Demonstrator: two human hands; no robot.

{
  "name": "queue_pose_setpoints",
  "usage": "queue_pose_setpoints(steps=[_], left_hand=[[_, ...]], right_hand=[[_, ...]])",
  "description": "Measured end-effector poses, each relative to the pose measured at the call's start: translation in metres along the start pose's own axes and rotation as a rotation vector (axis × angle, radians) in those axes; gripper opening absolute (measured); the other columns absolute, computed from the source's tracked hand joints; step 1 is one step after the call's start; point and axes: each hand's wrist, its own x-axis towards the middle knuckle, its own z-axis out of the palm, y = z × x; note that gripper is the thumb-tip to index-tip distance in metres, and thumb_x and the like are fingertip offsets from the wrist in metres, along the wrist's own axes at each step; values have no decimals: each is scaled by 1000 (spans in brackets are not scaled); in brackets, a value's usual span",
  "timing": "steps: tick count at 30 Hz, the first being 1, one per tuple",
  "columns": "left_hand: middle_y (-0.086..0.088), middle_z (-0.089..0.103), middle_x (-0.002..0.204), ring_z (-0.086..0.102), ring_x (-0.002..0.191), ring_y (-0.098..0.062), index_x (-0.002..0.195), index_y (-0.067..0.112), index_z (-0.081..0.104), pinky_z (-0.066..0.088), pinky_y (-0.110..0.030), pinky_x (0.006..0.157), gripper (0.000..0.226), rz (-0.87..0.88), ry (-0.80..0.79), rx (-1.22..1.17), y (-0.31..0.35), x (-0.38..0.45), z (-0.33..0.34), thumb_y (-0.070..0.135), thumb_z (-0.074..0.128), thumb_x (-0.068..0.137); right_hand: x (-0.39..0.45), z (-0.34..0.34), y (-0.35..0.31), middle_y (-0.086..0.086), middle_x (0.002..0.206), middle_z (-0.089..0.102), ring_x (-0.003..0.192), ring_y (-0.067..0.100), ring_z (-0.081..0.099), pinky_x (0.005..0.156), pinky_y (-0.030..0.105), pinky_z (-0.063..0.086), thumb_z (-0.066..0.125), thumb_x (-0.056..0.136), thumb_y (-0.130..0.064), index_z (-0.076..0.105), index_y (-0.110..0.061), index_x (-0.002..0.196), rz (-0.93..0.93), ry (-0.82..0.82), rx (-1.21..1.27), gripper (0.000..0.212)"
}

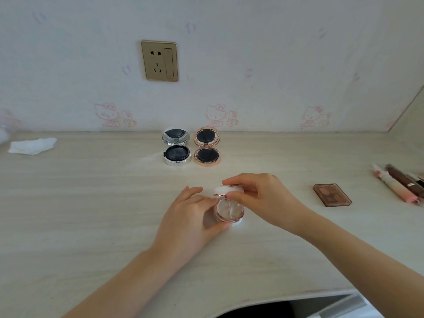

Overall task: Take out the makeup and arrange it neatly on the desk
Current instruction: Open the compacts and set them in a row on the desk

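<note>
Pale wood-grain surface nearest, spanning the view. Left hand cups the base of a small pink compact at centre, fingers curled round it. Right hand pinches its raised white lid. Behind, side by side: silver compact, rose-gold compact, both open. Right: brown eyeshadow palette.

I cannot read any text here. The small print on the gold plastic wall socket is too blurred.
</note>
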Motion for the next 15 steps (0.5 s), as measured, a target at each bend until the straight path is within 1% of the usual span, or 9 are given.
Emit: queue_pose_setpoints(steps=[3, 5, 6, 8, 10, 13, 15], left_hand=[[17, 68, 110, 40, 130, -11, 115, 34, 66, 15, -10, 105, 48, 0, 4, -22, 0, 0, 0, 57, 68, 74], [18, 68, 107, 38, 131, -10, 113, 34, 67, 23, -12, 102, 45, -4, 0, -30, -1, 0, 0, 56, 69, 74], [18, 68, 106, 37, 130, -9, 113, 34, 67, 28, -14, 101, 44, -6, -2, -34, -1, 1, 1, 56, 69, 74], [19, 68, 106, 37, 129, -7, 112, 35, 67, 32, -16, 100, 44, -10, -4, -47, -1, 1, 1, 56, 69, 74], [19, 67, 107, 36, 129, -5, 113, 36, 66, 33, -16, 98, 45, -20, -7, -57, -2, 1, 1, 57, 69, 73], [19, 67, 105, 34, 129, -4, 112, 35, 67, 29, -11, 97, 46, -16, -5, -57, -3, 2, 1, 58, 68, 72], [18, 68, 104, 33, 130, -4, 112, 35, 67, 28, -10, 96, 47, -13, 1, -53, -3, 2, 1, 59, 68, 72]], right_hand=[[4, 0, 1, -16, 103, 70, 96, -8, 62, 82, 6, 45, 67, 87, -29, 69, -27, 111, -5, -2, -9, 24], [8, -1, 2, -21, 99, 69, 92, -16, 60, 76, 1, 41, 64, 89, -30, 70, -28, 109, 6, -3, -14, 21], [11, -1, 2, -23, 96, 68, 90, -16, 60, 74, 1, 41, 62, 90, -29, 70, -29, 108, 16, -1, -11, 19], [17, -2, 3, -23, 92, 68, 89, -8, 63, 76, 7, 46, 60, 91, -29, 71, -29, 104, 43, 5, 0, 17], [23, -2, 4, -21, 93, 69, 91, -1, 64, 84, 20, 52, 58, 93, -29, 71, -27, 103, 65, 5, -5, 17], [29, -3, 5, -15, 98, 70, 99, 5, 63, 89, 33, 53, 57, 94, -28, 72, -24, 102, 94, -17, 17, 18], [31, -3, 6, -12, 99, 71, 102, 8, 63, 90, 38, 53, 57, 94, -27, 72, -22, 103, 112, -29, 45, 18]])
